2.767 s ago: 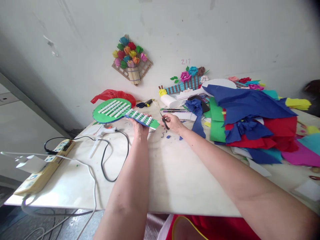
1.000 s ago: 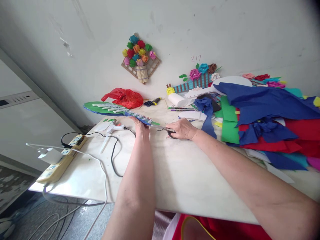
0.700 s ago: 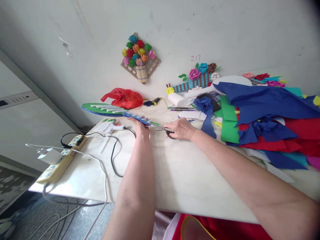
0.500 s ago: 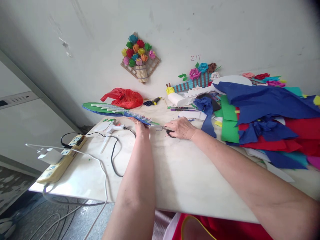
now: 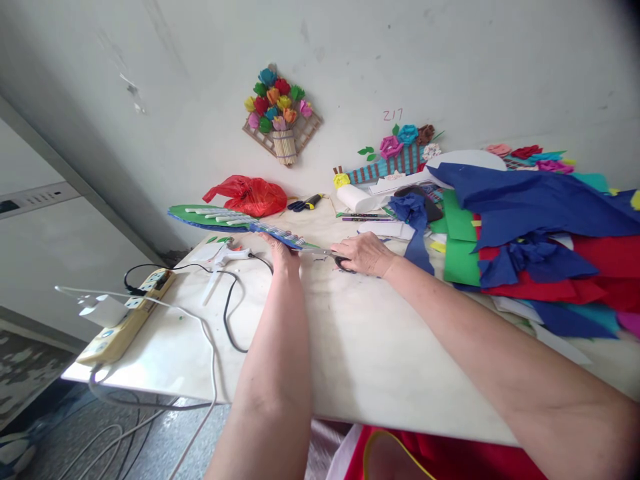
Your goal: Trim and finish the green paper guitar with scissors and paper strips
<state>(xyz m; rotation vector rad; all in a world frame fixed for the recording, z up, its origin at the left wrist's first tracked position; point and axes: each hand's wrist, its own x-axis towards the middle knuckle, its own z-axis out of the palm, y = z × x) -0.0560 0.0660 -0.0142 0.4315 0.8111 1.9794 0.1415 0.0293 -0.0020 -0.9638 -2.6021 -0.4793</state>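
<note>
A flat green and blue craft piece (image 5: 215, 217) with rows of white paper strips is held raised above the table, tilted nearly edge-on to me. My left hand (image 5: 283, 253) is closed on its near edge, the thumb side showing. In my right hand (image 5: 364, 255) is a pair of scissors (image 5: 344, 261) with black handles. Their blades point left and reach the right end of the craft piece, close to my left hand. Small dark scraps lie on the table below the blades.
A white glue gun (image 5: 227, 255) lies left of my left hand, its black cord running to a power strip (image 5: 130, 317). Behind are a red plastic bag (image 5: 253, 195) and yellow-black pliers (image 5: 306, 203). Blue crepe paper (image 5: 540, 200) and coloured sheets are piled at right.
The view has shifted very slightly. The scissors and the craft piece have moved only a little, with both hands keeping their hold.
</note>
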